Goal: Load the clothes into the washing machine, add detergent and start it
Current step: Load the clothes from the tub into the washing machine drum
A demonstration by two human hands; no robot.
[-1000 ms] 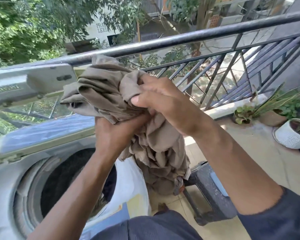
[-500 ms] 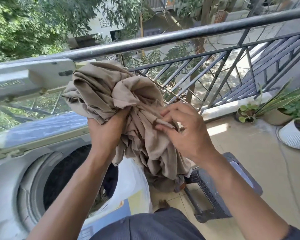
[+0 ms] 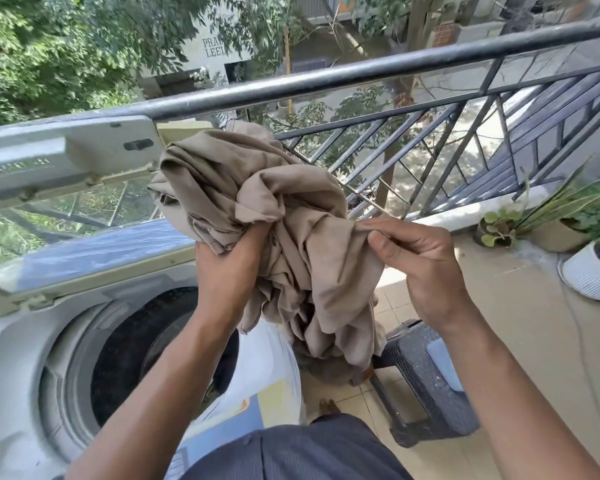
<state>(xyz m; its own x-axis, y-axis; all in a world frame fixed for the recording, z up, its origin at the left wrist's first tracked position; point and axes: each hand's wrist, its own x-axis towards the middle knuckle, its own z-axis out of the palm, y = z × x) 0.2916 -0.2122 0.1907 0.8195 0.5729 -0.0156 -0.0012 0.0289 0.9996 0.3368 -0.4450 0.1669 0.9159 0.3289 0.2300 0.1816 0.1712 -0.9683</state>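
On a balcony, a top-loading washing machine (image 3: 32,341) stands with its lid (image 3: 66,188) raised against the railing (image 3: 361,74). A bunched beige garment (image 3: 267,216) is held above the open drum (image 3: 136,358), the left hand (image 3: 226,271) gripping it from below, the right hand (image 3: 420,268) pinching a fold between thumb and fingers.

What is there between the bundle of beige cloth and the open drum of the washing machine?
In the head view, only the left hand and its forearm: it holds the beige cloth from below, above the open drum. Nothing else lies between them.
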